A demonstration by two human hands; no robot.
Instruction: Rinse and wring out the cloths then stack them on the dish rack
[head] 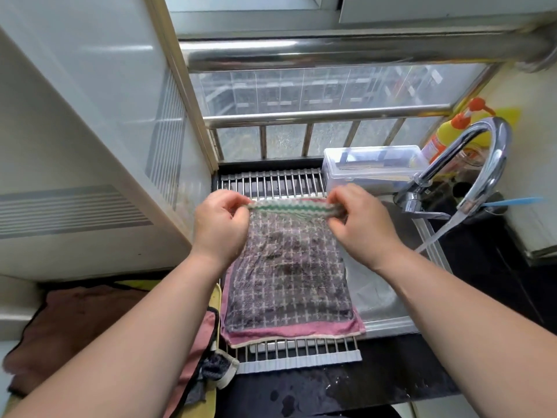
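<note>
A home kitchen: steel sink [388, 297] under a running faucet [482, 164], dish rack [271, 182], detergent bottle [446, 137].

faucet [494, 167] seen running at right | clear lidded box [370, 167] set just left of it | yellow bottle [446, 135] stood behind

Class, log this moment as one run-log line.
stage: stacking | left hand: pinches green-striped cloth end | right hand: pinches other end | dish rack: grey checked cloth on pink cloth | tap: running
</note>
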